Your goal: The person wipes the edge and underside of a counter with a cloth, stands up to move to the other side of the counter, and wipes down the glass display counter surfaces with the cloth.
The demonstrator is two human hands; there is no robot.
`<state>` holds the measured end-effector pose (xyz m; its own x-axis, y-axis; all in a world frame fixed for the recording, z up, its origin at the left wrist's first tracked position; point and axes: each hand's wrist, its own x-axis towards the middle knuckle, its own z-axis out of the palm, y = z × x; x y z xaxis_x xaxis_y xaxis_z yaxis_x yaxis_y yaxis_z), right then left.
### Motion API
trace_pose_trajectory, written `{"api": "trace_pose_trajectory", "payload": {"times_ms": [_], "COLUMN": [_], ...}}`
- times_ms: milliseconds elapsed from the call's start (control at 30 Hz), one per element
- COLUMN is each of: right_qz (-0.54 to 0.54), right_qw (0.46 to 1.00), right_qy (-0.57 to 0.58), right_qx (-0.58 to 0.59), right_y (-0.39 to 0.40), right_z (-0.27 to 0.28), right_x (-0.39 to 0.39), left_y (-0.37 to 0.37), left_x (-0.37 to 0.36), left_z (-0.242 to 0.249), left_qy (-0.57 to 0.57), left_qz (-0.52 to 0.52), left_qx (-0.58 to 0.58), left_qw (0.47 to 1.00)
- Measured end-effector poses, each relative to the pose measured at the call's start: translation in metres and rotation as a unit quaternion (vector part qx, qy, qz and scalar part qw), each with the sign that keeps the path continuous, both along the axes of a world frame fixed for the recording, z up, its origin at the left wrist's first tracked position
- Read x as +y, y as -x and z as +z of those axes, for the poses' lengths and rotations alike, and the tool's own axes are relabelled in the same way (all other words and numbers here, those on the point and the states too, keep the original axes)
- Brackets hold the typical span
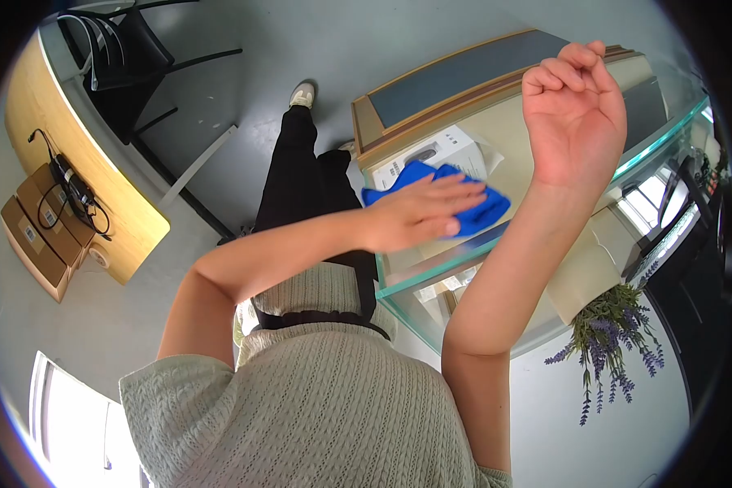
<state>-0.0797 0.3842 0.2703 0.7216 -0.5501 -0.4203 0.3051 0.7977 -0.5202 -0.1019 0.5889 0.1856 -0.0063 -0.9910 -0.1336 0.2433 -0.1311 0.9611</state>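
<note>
My left hand (415, 215) lies flat, palm down, on a blue cloth (488, 211) on the glass-topped display counter (419, 281). Its fingers are stretched out over the cloth and slightly smeared by motion. Part of the cloth is hidden under the palm. On the right, my right hand (575, 114) is raised above the counter with its palm turned up toward me. The fingers curl in, and I see nothing in them. A white box (455, 150) with a dark device pictured on it stands just beyond the cloth.
A wooden-framed grey panel (464, 77) runs along the counter's far side. Lavender (614, 333) stands near the right corner. To the left are a wooden table (130, 236) with brown cartons (37, 232) and a black cable (77, 191), and a black chair (130, 69).
</note>
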Motion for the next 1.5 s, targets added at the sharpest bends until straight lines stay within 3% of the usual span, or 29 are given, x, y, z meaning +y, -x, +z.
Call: {"api": "trace_pose_trajectory", "payload": {"times_ms": [67, 167, 233, 333, 433, 500, 600, 633, 700, 833, 900, 967, 1033, 1167, 1200, 1367, 1500], "right_qz": [-0.011, -0.008, 0.001, -0.002, -0.003, -0.042, -0.091, -0.103, -0.101, -0.101, -0.1, -0.101, -0.099, -0.095, -0.098, -0.111, -0.122], "right_qw": [1.0, 1.0, 1.0, 1.0, 1.0, 0.997, 0.984, 0.975, 0.977, 0.979, 0.98, 0.98, 0.98, 0.979, 0.978, 0.975, 0.978], "right_qy": [-0.002, -0.001, 0.005, 0.001, 0.006, 0.038, 0.121, 0.168, 0.159, 0.153, 0.148, 0.144, 0.147, 0.15, 0.154, 0.157, 0.123], "right_qx": [0.022, 0.027, 0.012, 0.007, 0.007, 0.05, 0.096, 0.105, 0.096, 0.088, 0.091, 0.095, 0.092, 0.095, 0.103, 0.112, 0.113], "right_y": [0.003, 0.003, 0.004, 0.006, 0.007, 0.0, -0.01, -0.011, -0.01, -0.01, -0.011, -0.011, -0.011, -0.011, -0.011, -0.013, -0.011], "right_z": [-0.002, -0.002, -0.002, -0.003, -0.004, -0.004, 0.002, 0.004, 0.005, 0.005, 0.006, 0.006, 0.005, 0.008, 0.007, 0.006, 0.002], "right_x": [0.002, -0.001, -0.001, -0.003, -0.005, 0.003, 0.023, 0.027, 0.028, 0.027, 0.028, 0.028, 0.027, 0.029, 0.028, 0.029, 0.021], "left_y": [0.009, 0.016, 0.026, 0.026, 0.004, -0.005, -0.004, 0.004, 0.008, 0.008, -0.003, -0.005, -0.005, 0.011, 0.01, 0.007, 0.014], "left_x": [-0.032, -0.053, -0.051, -0.016, 0.015, 0.025, 0.017, 0.008, -0.01, 0.003, 0.021, 0.027, 0.024, -0.003, -0.002, 0.042, 0.034], "left_z": [-0.045, -0.093, -0.123, -0.102, -0.022, 0.007, -0.003, -0.012, -0.02, -0.012, 0.004, 0.013, 0.015, -0.006, -0.005, 0.013, 0.006], "left_qy": [-0.01, -0.074, -0.182, -0.165, -0.115, 0.022, 0.023, 0.005, -0.102, -0.092, -0.045, -0.078, -0.081, -0.157, -0.186, -0.203, -0.245], "left_qz": [0.003, 0.038, 0.079, 0.062, 0.029, 0.003, 0.042, 0.116, 0.186, 0.181, 0.113, 0.107, 0.092, 0.132, 0.1, 0.072, 0.128], "left_qx": [-0.053, -0.034, -0.005, -0.012, 0.076, 0.179, 0.127, 0.116, 0.182, 0.159, 0.161, 0.168, 0.044, 0.15, 0.17, 0.135, 0.159], "left_qw": [0.999, 0.996, 0.98, 0.984, 0.99, 0.984, 0.991, 0.986, 0.96, 0.966, 0.979, 0.977, 0.991, 0.967, 0.963, 0.967, 0.948]}}
